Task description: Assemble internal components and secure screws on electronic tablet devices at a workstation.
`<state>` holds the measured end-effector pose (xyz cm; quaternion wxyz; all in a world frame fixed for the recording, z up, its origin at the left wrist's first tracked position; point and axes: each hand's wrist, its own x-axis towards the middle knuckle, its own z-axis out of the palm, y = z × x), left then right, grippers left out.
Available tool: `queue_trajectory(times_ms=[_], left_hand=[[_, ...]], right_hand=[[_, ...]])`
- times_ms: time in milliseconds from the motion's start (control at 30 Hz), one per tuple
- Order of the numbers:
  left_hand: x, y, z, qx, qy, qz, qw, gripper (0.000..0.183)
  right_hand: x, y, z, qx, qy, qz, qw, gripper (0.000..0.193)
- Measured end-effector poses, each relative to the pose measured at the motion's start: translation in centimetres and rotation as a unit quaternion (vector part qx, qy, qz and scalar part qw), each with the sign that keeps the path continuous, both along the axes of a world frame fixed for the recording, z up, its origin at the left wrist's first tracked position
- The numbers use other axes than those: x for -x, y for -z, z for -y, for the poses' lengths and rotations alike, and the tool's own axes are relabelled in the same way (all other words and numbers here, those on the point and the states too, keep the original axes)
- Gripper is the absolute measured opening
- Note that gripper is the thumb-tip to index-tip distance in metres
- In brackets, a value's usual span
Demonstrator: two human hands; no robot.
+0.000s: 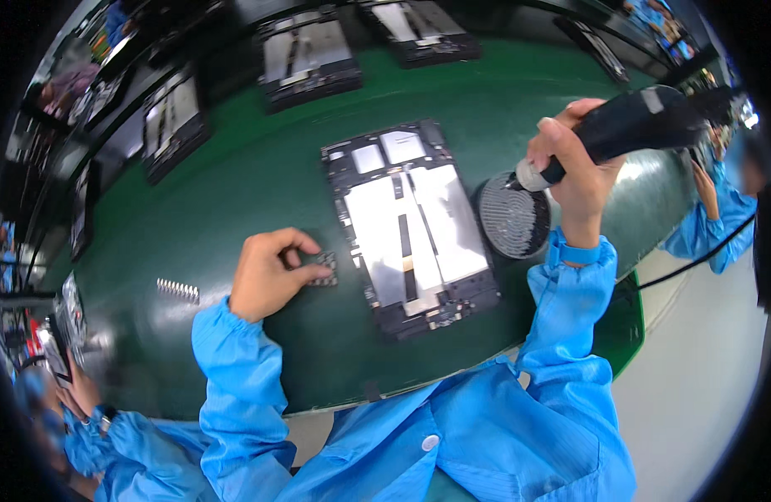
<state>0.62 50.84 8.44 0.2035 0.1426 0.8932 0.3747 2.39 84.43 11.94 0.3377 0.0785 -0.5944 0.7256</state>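
An opened tablet (442, 209) with silver battery panels and a black frame lies tilted on the green table in front of me. To its left, my left hand (264, 274) is closed, thumb and fingers pinching a small dark part (324, 269) with pale spots; the fingers partly cover it. My right hand (582, 171) is wrapped round a black electric screwdriver (636, 125). The pale nose of this tool points down and left over a round black dish (514, 222) with rows of small screws. Its very tip is blurred.
More opened tablets (310, 58) stand along the far side of the green table (235, 197). A row of small silver pieces (178, 290) lies left of my left hand. Co-workers in blue sleeves (728, 222) are at both sides. A black cable (695, 261) crosses at right.
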Motion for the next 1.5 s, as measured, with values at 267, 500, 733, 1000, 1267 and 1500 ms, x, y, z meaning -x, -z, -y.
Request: queue_trajectory(times_ms=[267, 500, 733, 1000, 1267, 1500], left_hand=[[-0.8, 1.3, -1.2, -0.08, -0.056, -0.005, 0.995, 0.021], [-1.9, 0.9, -2.5, -0.053, -0.065, -0.116, 0.99, 0.009], [-1.8, 2.4, -1.4, -0.12, -0.077, -0.103, 0.984, 0.009], [-3.0, 1.5, -3.6, -0.094, -0.085, -0.245, 0.961, 0.012], [-3.5, 1.9, -4.8, -0.079, -0.004, -0.286, 0.955, 0.014], [-2.9, 2.5, -2.9, -0.02, -0.056, -0.357, 0.932, 0.011]], right_hand=[[0.3, 1.9, -2.0, 0.005, 0.064, 0.055, 0.996, 0.026], [1.0, 2.6, -2.2, -0.021, 0.054, 0.063, 0.996, 0.028], [1.3, 3.0, -2.3, -0.022, 0.053, 0.07, 0.996, 0.028], [1.5, 2.9, -2.2, -0.038, 0.041, 0.075, 0.996, 0.027], [1.3, 3.0, -2.3, -0.038, 0.049, 0.077, 0.995, 0.026], [1.4, 2.6, -1.5, -0.046, 0.052, 0.09, 0.994, 0.027]])
